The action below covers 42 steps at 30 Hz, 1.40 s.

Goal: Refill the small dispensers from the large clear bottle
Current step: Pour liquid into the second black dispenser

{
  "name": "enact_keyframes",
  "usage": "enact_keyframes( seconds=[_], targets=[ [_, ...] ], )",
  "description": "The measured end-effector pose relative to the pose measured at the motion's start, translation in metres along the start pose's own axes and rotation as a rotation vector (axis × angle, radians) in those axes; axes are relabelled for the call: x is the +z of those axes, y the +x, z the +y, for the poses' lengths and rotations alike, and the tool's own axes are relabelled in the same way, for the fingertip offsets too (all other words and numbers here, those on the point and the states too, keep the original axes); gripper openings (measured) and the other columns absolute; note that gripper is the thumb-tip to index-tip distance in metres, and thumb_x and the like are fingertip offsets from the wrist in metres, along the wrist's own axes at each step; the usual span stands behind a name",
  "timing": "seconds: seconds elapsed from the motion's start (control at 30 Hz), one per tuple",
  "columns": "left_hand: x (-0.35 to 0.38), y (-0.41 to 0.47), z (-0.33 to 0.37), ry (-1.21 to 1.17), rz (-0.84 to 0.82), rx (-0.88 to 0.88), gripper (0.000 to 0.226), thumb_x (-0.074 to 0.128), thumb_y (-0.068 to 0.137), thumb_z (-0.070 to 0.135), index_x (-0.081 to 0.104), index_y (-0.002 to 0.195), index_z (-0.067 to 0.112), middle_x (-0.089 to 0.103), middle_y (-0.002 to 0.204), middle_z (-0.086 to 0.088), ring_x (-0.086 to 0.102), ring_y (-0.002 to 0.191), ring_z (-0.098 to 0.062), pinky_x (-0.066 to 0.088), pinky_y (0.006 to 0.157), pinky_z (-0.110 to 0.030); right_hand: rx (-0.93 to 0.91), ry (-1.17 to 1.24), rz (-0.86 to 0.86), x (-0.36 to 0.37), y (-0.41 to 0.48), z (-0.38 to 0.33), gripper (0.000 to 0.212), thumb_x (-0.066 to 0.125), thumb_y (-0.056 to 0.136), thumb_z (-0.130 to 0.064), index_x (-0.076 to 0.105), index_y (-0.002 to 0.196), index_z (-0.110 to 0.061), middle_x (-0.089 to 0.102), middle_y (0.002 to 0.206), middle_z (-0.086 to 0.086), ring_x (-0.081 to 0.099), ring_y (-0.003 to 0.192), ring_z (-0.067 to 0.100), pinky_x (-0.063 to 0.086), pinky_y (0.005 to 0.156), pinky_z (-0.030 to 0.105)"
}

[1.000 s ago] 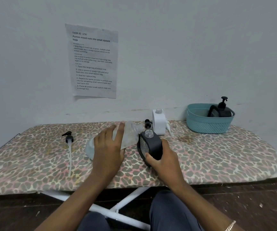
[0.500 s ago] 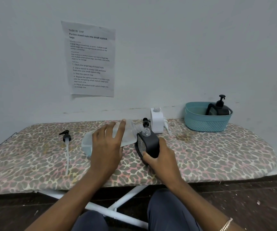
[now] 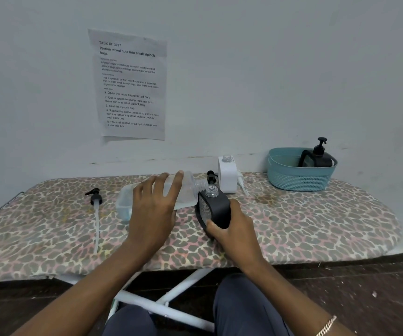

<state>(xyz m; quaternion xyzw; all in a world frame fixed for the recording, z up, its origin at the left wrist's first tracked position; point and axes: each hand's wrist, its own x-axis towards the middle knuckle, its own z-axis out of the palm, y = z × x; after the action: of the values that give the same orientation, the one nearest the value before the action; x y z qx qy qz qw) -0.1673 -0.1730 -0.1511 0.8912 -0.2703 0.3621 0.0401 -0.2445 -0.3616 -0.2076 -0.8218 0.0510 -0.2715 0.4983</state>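
Mid-pour: left hand (image 3: 155, 209) grasps tilted large clear bottle (image 3: 190, 190), right hand (image 3: 234, 229) grasps open black dispenser (image 3: 216, 209); white dispenser (image 3: 227, 177) uncapped, pending; basket dispenser (image 3: 319, 158) likely done.

Open room over the ironing board (image 3: 317, 219) front right; obstacles: pump with tube (image 3: 96, 209) left, white dispenser (image 3: 227, 177) and teal basket (image 3: 297, 175) at back.

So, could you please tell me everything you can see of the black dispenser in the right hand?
The black dispenser is small, squarish, apparently plastic, with a grey textured side panel. Its clear threaded neck is uncapped. The right hand grips its lower part; it tilts left, toward the large clear bottle.
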Motion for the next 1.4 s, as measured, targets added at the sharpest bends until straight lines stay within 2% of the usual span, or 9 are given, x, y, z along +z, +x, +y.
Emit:
enact_keyframes(
  seconds=[0.23,0.37,0.47,0.67,0.8,0.97,1.2,1.4],
  targets=[
    [-0.005,0.002,0.001,0.027,-0.014,0.019,0.093,0.092,0.064,0.002,0.057,0.15,0.01,0.063,0.136,-0.024,0.062,0.118,-0.047,0.05,0.095,-0.061,0.008,-0.001,-0.01,0.0,0.0,0.0,0.04,0.079,0.087,-0.036,0.048,0.108,-0.049,0.07,0.093,-0.018,0.071,0.077,0.0,0.056,0.06,0.018],
    [-0.006,0.004,0.001,0.037,-0.005,0.034,0.095,0.093,0.06,0.0,0.059,0.148,0.009,0.064,0.134,-0.025,0.064,0.117,-0.048,0.051,0.094,-0.061,0.009,-0.008,-0.005,-0.001,0.0,0.001,0.04,0.08,0.086,-0.034,0.051,0.114,-0.038,0.068,0.091,-0.018,0.068,0.082,-0.005,0.053,0.06,0.015],
    [-0.006,0.005,0.0,0.043,0.001,0.046,0.095,0.093,0.059,-0.002,0.059,0.147,0.008,0.064,0.133,-0.026,0.064,0.116,-0.048,0.051,0.094,-0.06,0.014,0.004,-0.012,0.0,0.001,0.002,0.041,0.079,0.086,-0.035,0.052,0.115,-0.038,0.07,0.094,-0.018,0.069,0.081,-0.003,0.054,0.06,0.015],
    [-0.007,0.007,-0.002,0.061,0.004,0.072,0.094,0.09,0.061,-0.003,0.058,0.148,0.009,0.063,0.134,-0.025,0.063,0.118,-0.048,0.049,0.095,-0.059,0.022,0.009,-0.022,0.0,0.001,0.003,0.039,0.079,0.086,-0.037,0.051,0.113,-0.04,0.072,0.093,-0.013,0.072,0.073,0.003,0.059,0.059,0.026],
    [-0.008,0.008,-0.004,0.079,0.01,0.085,0.092,0.088,0.062,-0.006,0.059,0.148,0.009,0.063,0.134,-0.025,0.063,0.118,-0.048,0.049,0.096,-0.059,0.017,0.008,-0.024,-0.001,0.001,0.003,0.039,0.079,0.087,-0.036,0.051,0.115,-0.039,0.071,0.095,-0.015,0.071,0.076,0.001,0.056,0.06,0.018],
    [-0.009,0.01,-0.004,0.09,0.017,0.104,0.089,0.084,0.064,-0.008,0.059,0.147,0.008,0.063,0.134,-0.025,0.063,0.118,-0.048,0.049,0.096,-0.059,0.005,0.002,-0.016,-0.003,0.0,-0.001,0.041,0.081,0.088,-0.031,0.048,0.11,-0.044,0.068,0.094,-0.02,0.066,0.088,-0.01,0.051,0.065,0.01],
    [-0.011,0.011,-0.006,0.093,-0.012,0.114,0.091,0.088,0.065,-0.004,0.057,0.149,0.009,0.062,0.136,-0.025,0.061,0.122,-0.048,0.047,0.099,-0.059,0.009,0.015,-0.02,-0.003,-0.001,-0.002,0.039,0.08,0.088,-0.032,0.05,0.111,-0.042,0.07,0.094,-0.017,0.068,0.082,-0.005,0.052,0.06,0.013],
    [-0.011,0.013,-0.006,0.09,-0.02,0.12,0.092,0.089,0.064,-0.002,0.057,0.149,0.01,0.062,0.137,-0.025,0.061,0.122,-0.047,0.047,0.099,-0.059,0.002,0.012,-0.016,-0.003,-0.001,-0.003,0.036,0.079,0.088,-0.034,0.048,0.101,-0.048,0.069,0.093,-0.019,0.067,0.084,-0.006,0.051,0.061,0.012]
  ],
)
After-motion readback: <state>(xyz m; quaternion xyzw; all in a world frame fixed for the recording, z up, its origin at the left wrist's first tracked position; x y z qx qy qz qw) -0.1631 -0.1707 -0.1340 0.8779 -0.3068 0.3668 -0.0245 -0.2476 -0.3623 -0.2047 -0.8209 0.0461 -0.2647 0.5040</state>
